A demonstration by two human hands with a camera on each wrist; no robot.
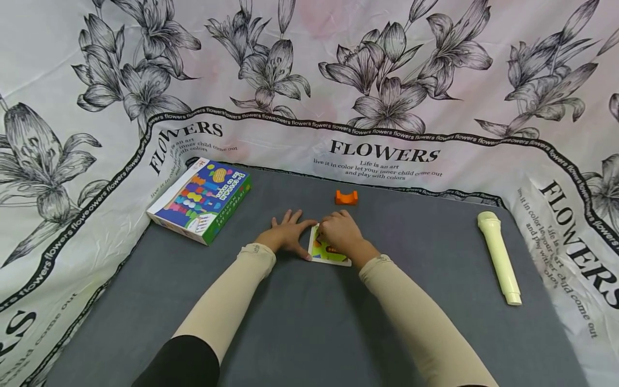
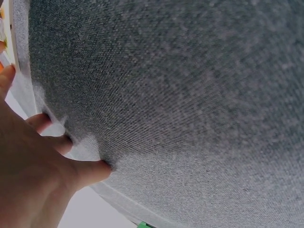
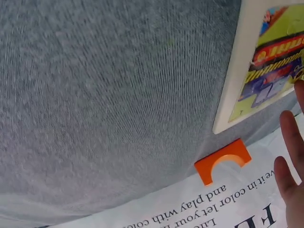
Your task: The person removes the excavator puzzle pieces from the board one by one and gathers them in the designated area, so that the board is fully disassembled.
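A small square picture board (image 1: 331, 255) with a white border and a colourful print lies flat on the grey table. My left hand (image 1: 289, 236) is spread on its left side, thumb and a fingertip touching that edge. The left wrist view shows the left hand (image 2: 42, 166) with its other fingertips resting on the cloth. Over the board's upper right is my right hand (image 1: 342, 234), covering part of the print. In the right wrist view, a fingertip of the right hand (image 3: 294, 161) touches the board's picture (image 3: 273, 71), and the fingers beside it look fairly straight.
Behind the board sits an orange arch-shaped block (image 1: 346, 198). A colourful toy box (image 1: 203, 199) lies at the back left. On the right is a pale yellow stick with a knobbed end (image 1: 499, 258). Flower-printed cloth (image 1: 280, 134) borders the grey table (image 1: 309, 333).
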